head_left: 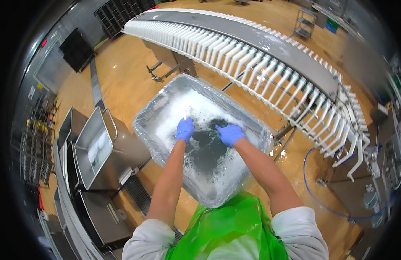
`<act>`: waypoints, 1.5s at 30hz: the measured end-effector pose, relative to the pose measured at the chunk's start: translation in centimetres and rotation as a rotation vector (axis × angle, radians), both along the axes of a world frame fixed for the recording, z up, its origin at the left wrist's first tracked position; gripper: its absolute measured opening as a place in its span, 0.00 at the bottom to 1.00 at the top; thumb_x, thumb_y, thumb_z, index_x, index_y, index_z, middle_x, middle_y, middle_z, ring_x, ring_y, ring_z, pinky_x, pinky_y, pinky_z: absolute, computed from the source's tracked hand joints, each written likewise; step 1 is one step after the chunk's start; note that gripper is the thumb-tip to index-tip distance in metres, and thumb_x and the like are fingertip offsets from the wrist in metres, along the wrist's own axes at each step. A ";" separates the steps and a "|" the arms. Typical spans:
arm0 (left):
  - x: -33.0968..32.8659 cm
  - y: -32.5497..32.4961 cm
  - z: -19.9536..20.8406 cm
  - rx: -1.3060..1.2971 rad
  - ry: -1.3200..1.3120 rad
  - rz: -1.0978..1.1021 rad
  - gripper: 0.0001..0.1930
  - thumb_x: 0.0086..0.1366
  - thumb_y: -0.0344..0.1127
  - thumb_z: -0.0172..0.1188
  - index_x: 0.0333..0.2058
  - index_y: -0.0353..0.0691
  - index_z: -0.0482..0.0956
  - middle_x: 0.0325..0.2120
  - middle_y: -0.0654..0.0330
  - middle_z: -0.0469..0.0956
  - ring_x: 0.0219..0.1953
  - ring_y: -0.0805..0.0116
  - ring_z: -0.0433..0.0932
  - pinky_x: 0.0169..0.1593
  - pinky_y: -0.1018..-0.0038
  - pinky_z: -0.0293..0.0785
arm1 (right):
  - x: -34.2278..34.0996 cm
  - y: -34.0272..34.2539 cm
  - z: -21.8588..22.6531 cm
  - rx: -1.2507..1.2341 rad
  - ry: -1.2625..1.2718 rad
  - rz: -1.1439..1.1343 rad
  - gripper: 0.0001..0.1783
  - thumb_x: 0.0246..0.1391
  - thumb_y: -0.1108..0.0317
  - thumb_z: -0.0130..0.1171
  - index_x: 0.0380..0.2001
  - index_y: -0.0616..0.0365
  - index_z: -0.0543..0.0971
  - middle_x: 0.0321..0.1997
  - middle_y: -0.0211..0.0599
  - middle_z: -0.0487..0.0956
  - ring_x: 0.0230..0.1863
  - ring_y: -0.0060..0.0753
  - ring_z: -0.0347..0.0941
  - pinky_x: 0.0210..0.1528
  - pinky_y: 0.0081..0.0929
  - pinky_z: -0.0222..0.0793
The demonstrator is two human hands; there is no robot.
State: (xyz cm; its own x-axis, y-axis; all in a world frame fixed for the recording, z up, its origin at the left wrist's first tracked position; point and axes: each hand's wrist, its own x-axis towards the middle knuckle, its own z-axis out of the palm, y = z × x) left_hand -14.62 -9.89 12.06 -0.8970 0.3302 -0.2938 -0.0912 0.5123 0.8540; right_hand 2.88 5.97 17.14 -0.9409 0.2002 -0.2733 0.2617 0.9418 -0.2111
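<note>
A large tub lined with clear plastic stands in front of me, full of water topped with white foam. My left hand, in a blue glove, is over the middle of the tub at the foam's edge, its fingers curled together. To its right, my right hand, gloved alike, reaches in with fingers mostly bent. Beside its fingertips is a dark greenish patch; whether this is a thing or bare water, I cannot make out. Anything between the fingers is hidden.
A conveyor edged with white bars curves past the tub's far side. Metal bins stand at left, one holding something white. A blue hose lies on the wet tan floor at right. Dark racks stand far left.
</note>
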 end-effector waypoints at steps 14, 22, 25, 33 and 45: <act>6.3 4.0 10.5 0.127 -0.266 -0.883 0.15 0.65 0.40 0.54 0.44 0.35 0.73 0.29 0.62 0.75 0.25 0.76 0.70 0.30 0.74 0.70 | 10.6 0.2 7.0 -0.910 0.577 -0.611 0.19 0.55 0.64 0.54 0.49 0.60 0.74 0.37 0.40 0.80 0.36 0.33 0.78 0.40 0.36 0.72; 7.7 3.1 9.3 0.126 0.151 -1.323 0.16 0.61 0.34 0.52 0.46 0.33 0.69 0.35 0.45 0.77 0.37 0.48 0.76 0.41 0.60 0.72 | 4.3 -5.0 6.7 -0.756 0.614 -1.005 0.18 0.56 0.60 0.56 0.47 0.59 0.75 0.35 0.38 0.79 0.27 0.30 0.76 0.26 0.27 0.74; 6.6 3.0 10.1 -0.049 0.385 -1.434 0.15 0.59 0.33 0.51 0.45 0.34 0.68 0.33 0.40 0.78 0.37 0.39 0.76 0.41 0.53 0.72 | 4.1 -7.2 8.5 -0.811 0.622 -1.174 0.18 0.56 0.59 0.57 0.44 0.60 0.75 0.34 0.44 0.79 0.29 0.38 0.77 0.32 0.32 0.73; 8.9 2.4 9.7 0.016 0.365 -1.455 0.18 0.59 0.37 0.53 0.45 0.29 0.71 0.27 0.39 0.77 0.31 0.40 0.77 0.36 0.54 0.73 | 3.7 -7.8 5.9 -0.073 0.553 -1.174 0.27 0.57 0.44 0.48 0.34 0.61 0.74 0.30 0.58 0.78 0.33 0.64 0.73 0.40 0.46 0.69; 5.9 1.6 9.9 0.119 0.955 -1.363 0.13 0.49 0.39 0.62 0.31 0.39 0.73 0.20 0.51 0.78 0.25 0.52 0.80 0.31 0.60 0.75 | 5.0 -8.5 9.9 -1.036 0.495 -0.964 0.20 0.57 0.56 0.55 0.37 0.66 0.73 0.29 0.39 0.77 0.23 0.33 0.76 0.20 0.29 0.75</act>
